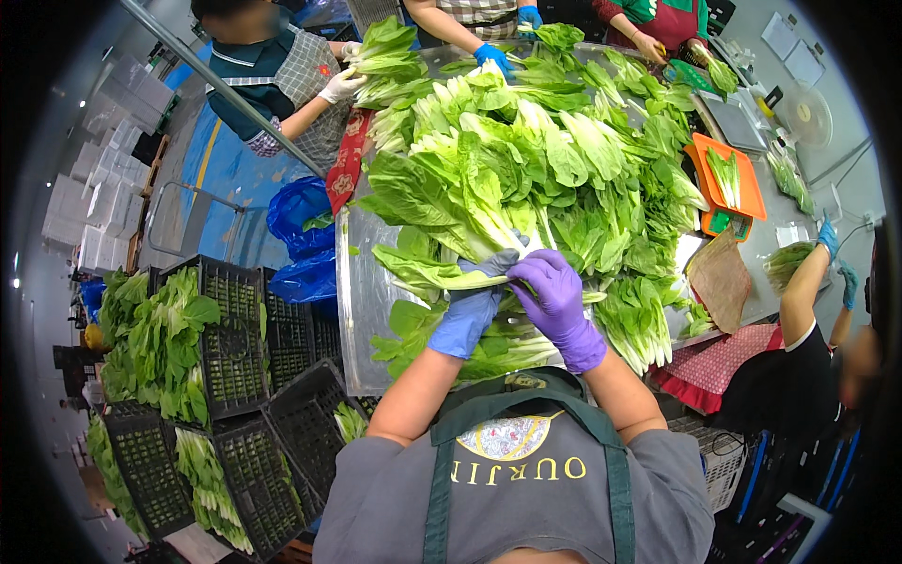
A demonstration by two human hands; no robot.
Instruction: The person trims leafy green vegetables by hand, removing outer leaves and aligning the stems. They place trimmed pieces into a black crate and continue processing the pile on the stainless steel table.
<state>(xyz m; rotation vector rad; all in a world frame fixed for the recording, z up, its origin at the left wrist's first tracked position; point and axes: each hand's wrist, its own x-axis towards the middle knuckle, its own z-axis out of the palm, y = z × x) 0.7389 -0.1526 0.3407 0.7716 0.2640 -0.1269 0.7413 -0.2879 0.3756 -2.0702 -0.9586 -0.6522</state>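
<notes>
My left hand point(473, 299), in a blue glove, grips a head of leafy greens point(451, 201) near its pale base, the leaves fanning up and to the left. A loose outer leaf point(437, 273) sticks out to the left, and its stalk runs across to my right hand point(557, 303). That hand wears a purple glove, with thumb and fingers closed at the stalk end; the exact pinch is partly hidden. Beyond both hands lies a big heap of the same greens point(585, 155). More greens point(521, 345) lie below my wrists, close to my apron.
The metal table point(359, 303) carries the heap. Orange trays point(747, 183) and a brown cloth-like sheet point(722, 275) lie right. Black crates point(232, 338) of greens and blue plastic bags point(303, 233) stand left. Co-workers' gloved hands point(343, 86) point(493, 58) work across the table.
</notes>
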